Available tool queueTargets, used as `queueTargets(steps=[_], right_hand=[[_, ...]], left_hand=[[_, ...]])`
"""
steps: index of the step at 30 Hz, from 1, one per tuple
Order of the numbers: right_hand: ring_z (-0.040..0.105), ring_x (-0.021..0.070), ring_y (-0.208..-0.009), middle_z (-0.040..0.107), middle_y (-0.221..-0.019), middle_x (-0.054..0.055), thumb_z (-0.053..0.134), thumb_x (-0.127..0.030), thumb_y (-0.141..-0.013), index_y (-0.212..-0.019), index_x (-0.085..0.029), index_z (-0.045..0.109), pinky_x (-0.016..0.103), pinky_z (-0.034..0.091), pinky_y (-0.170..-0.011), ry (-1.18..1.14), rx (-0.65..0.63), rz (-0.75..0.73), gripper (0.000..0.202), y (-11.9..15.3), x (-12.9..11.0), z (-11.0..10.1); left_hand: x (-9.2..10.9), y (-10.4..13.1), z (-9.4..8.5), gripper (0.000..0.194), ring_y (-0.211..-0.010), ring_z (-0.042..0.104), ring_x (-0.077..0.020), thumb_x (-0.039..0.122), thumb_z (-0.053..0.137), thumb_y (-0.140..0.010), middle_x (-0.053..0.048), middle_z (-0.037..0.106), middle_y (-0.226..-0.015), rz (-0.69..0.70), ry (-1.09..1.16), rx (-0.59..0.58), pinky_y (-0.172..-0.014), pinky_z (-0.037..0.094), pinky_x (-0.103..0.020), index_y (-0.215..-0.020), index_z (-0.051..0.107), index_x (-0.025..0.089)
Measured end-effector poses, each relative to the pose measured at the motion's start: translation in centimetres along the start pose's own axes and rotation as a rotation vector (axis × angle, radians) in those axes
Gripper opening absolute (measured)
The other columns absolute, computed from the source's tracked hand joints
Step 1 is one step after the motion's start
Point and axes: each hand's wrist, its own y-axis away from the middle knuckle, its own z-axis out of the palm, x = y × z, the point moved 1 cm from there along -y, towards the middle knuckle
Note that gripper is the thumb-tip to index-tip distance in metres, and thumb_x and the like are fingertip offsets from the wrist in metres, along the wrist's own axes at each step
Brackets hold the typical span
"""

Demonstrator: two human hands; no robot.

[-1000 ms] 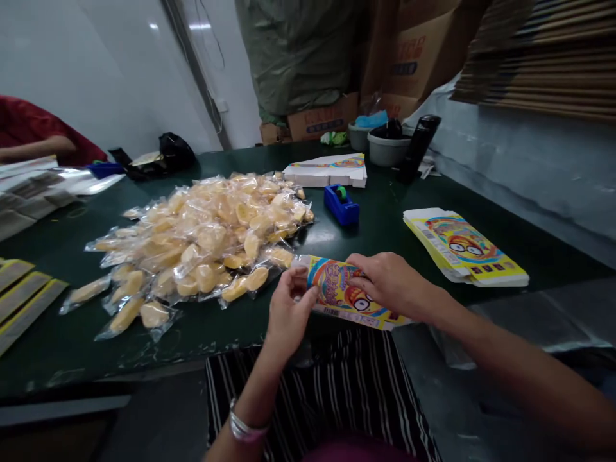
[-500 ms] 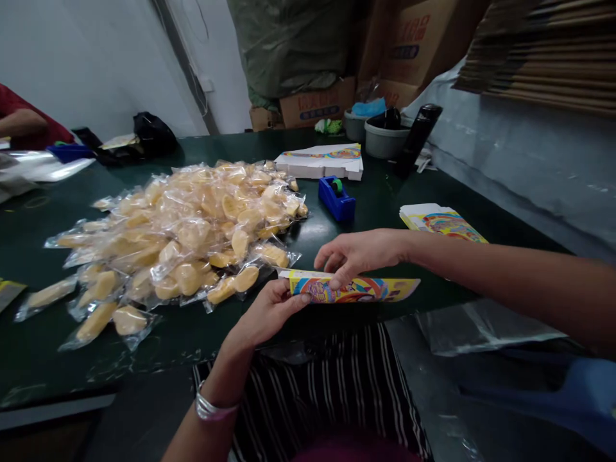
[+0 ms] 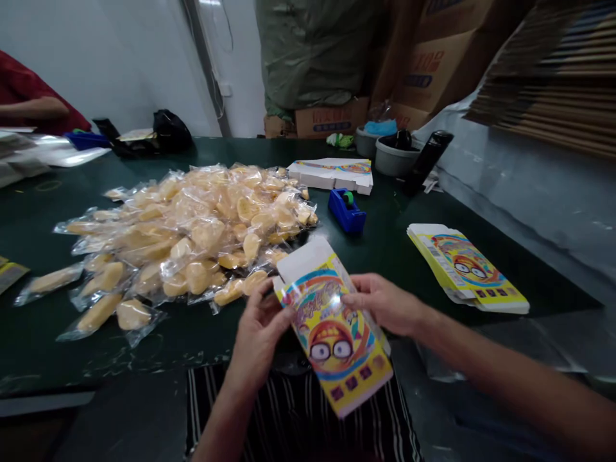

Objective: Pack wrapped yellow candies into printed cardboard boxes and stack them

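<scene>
Between my hands, over my lap at the table's front edge, is a bright yellow printed carton (image 3: pixel 332 333) with a cartoon face in glasses. Its white top flap stands open at the far end. My left hand (image 3: pixel 262 327) grips the carton's left edge, thumb on the front. My right hand (image 3: pixel 385 301) holds the right edge, fingers partly behind it. Just beyond my left hand lies a large heap of pale yellow pieces in clear wrappers (image 3: pixel 202 224). A stack of flat printed cartons (image 3: pixel 466 266) rests to the right.
A blue tape dispenser (image 3: pixel 347 212) and a pile of white cartons (image 3: pixel 332 174) stand behind on the dark green table (image 3: pixel 86 350). Grey tubs (image 3: pixel 394 157) are near the wall at the back right. A person in a red sleeve (image 3: pixel 29 96) sits at the far left.
The carton has turned from edge-on to showing its front, tilted toward me. My right hand has moved from its top to its right edge. The view has shifted slightly.
</scene>
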Motion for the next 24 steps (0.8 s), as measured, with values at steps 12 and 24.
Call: queueTargets(steps=[12, 24], right_hand=[[0.061, 0.0306, -0.118, 0.043, -0.149, 0.011, 0.069, -0.039, -0.087, -0.149, -0.037, 0.028, 0.049, 0.054, -0.094, -0.035, 0.015, -0.223, 0.074, 3.4, 9.2, 2.3], [0.066, 0.0223, -0.102, 0.07, -0.109, 0.006, 0.065, -0.037, -0.089, -0.088, -0.024, 0.072, 0.028, 0.054, -0.081, 0.231, 0.316, -0.368, 0.015, 7.6, 10.5, 4.9]], left_hand=[[-1.3, 6.9, -0.8, 0.058, -0.091, 0.073, -0.0232, 0.019, 0.078, -0.073, -0.006, 0.077, -0.103, -0.144, -0.119, -0.083, -0.079, 0.058, -0.031, -0.125, 0.053, 0.023], [-1.8, 11.5, -2.9, 0.018, -0.103, 0.069, -0.0224, 0.038, 0.072, -0.079, -0.007, 0.076, -0.111, -0.078, -0.443, -0.004, -0.089, 0.053, -0.025, -0.083, 0.078, 0.021]])
